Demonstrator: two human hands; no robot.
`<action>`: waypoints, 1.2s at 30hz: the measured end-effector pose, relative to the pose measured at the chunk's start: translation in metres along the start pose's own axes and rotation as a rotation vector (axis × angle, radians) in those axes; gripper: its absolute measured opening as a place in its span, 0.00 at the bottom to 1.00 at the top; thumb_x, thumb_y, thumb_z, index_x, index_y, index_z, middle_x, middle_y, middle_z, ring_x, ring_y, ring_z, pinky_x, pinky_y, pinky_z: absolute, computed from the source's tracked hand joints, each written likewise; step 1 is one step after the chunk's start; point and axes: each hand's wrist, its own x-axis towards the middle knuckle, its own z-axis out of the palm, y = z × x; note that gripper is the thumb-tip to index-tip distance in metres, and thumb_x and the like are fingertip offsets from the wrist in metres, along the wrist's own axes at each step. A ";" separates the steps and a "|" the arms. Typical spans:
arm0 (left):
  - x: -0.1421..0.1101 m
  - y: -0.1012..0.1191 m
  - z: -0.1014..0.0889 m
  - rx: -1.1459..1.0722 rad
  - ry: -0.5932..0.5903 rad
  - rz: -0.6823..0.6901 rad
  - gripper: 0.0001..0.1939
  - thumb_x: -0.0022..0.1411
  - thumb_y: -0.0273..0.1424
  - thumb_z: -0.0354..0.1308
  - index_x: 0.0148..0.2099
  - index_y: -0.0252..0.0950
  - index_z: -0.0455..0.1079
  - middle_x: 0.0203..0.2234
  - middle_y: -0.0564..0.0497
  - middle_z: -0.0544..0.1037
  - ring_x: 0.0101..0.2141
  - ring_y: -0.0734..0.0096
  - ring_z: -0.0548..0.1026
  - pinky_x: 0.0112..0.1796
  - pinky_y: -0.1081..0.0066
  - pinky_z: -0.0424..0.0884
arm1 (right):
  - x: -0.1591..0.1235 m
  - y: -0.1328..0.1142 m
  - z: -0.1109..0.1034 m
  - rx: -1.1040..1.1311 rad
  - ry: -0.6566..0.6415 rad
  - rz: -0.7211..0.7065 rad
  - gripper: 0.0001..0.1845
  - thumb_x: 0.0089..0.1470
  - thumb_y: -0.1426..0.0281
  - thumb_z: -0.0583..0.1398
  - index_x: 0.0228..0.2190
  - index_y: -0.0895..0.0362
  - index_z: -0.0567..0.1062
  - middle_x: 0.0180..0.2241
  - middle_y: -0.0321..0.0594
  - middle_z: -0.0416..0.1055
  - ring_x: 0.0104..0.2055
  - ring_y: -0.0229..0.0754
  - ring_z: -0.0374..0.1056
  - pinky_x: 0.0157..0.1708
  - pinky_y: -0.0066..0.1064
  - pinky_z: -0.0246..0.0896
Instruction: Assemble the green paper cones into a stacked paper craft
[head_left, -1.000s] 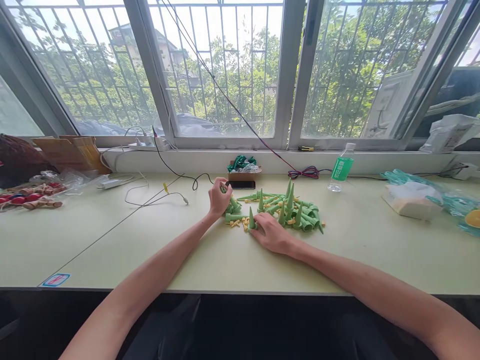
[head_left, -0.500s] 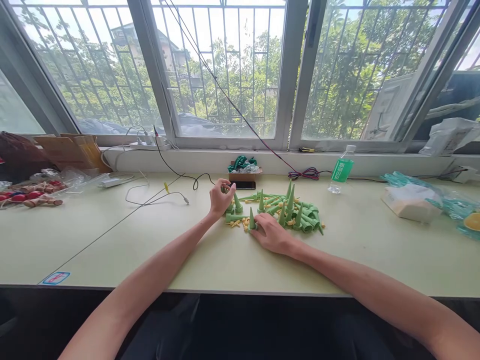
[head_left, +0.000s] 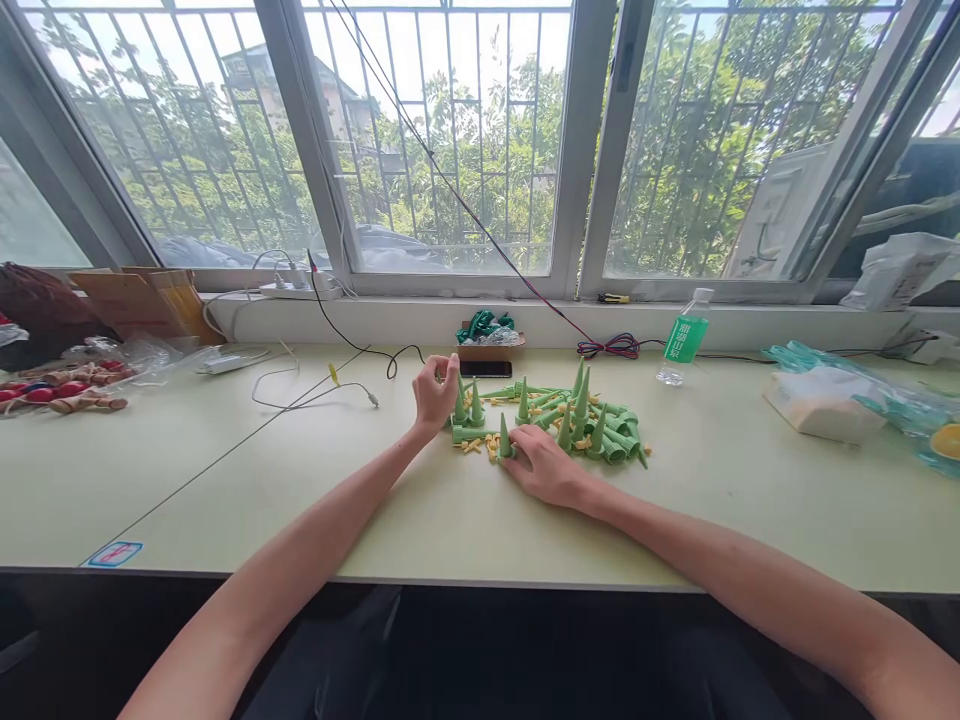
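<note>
My left hand (head_left: 435,396) is beside an upright green plastic cone (head_left: 460,404) at the left end of the pile. Its fingers are loosely curled, with the thumb apart, and I see nothing between them. My right hand (head_left: 546,466) rests on the table, thumb and fingertips closed about the base of another upright green cone (head_left: 505,438). Behind it spreads a pile of green cones (head_left: 616,436), some standing and many lying down. Small yellow plastic pieces (head_left: 471,447) are scattered among them.
Behind the pile lie a black phone (head_left: 486,369) and a small cardboard box (head_left: 491,353). A water bottle (head_left: 685,338) and a tissue pack (head_left: 823,408) stand to the right. A white cable (head_left: 322,396) and bagged wooden toys (head_left: 71,388) are on the left.
My left hand has shifted slightly left and down, uncovering the green cone beside it and more of the phone. My right hand stays at its cone.
</note>
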 end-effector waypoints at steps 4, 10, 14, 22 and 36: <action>0.001 -0.001 -0.001 -0.010 0.006 -0.016 0.18 0.67 0.44 0.48 0.31 0.38 0.67 0.24 0.51 0.75 0.24 0.71 0.68 0.28 0.72 0.63 | 0.000 0.001 0.000 0.004 -0.002 0.001 0.04 0.57 0.71 0.58 0.32 0.57 0.66 0.36 0.42 0.65 0.40 0.43 0.61 0.42 0.35 0.60; 0.009 -0.001 -0.004 -0.071 0.054 -0.044 0.19 0.68 0.42 0.45 0.31 0.38 0.67 0.27 0.50 0.77 0.31 0.69 0.74 0.34 0.71 0.67 | 0.001 0.000 0.000 0.008 -0.006 0.008 0.03 0.57 0.71 0.58 0.32 0.57 0.66 0.37 0.43 0.65 0.40 0.43 0.62 0.41 0.35 0.60; 0.014 0.000 -0.010 -0.041 0.112 -0.009 0.18 0.69 0.39 0.44 0.31 0.38 0.67 0.28 0.49 0.75 0.32 0.68 0.73 0.35 0.70 0.68 | 0.000 -0.001 -0.001 0.003 -0.008 0.010 0.05 0.57 0.71 0.58 0.31 0.56 0.65 0.35 0.41 0.65 0.38 0.42 0.61 0.40 0.34 0.60; 0.016 0.045 -0.016 0.023 -0.065 0.493 0.04 0.63 0.30 0.53 0.38 0.38 0.69 0.34 0.49 0.74 0.38 0.67 0.73 0.45 0.67 0.69 | 0.002 -0.003 -0.001 0.009 -0.003 0.013 0.08 0.57 0.70 0.58 0.29 0.56 0.63 0.34 0.40 0.63 0.38 0.42 0.60 0.40 0.34 0.59; 0.072 0.050 0.103 0.524 -1.218 0.299 0.21 0.40 0.22 0.67 0.41 0.39 0.79 0.40 0.47 0.81 0.41 0.58 0.77 0.41 0.69 0.73 | 0.002 -0.004 0.000 0.006 -0.016 0.012 0.06 0.57 0.70 0.58 0.31 0.57 0.65 0.36 0.43 0.65 0.42 0.44 0.62 0.42 0.36 0.60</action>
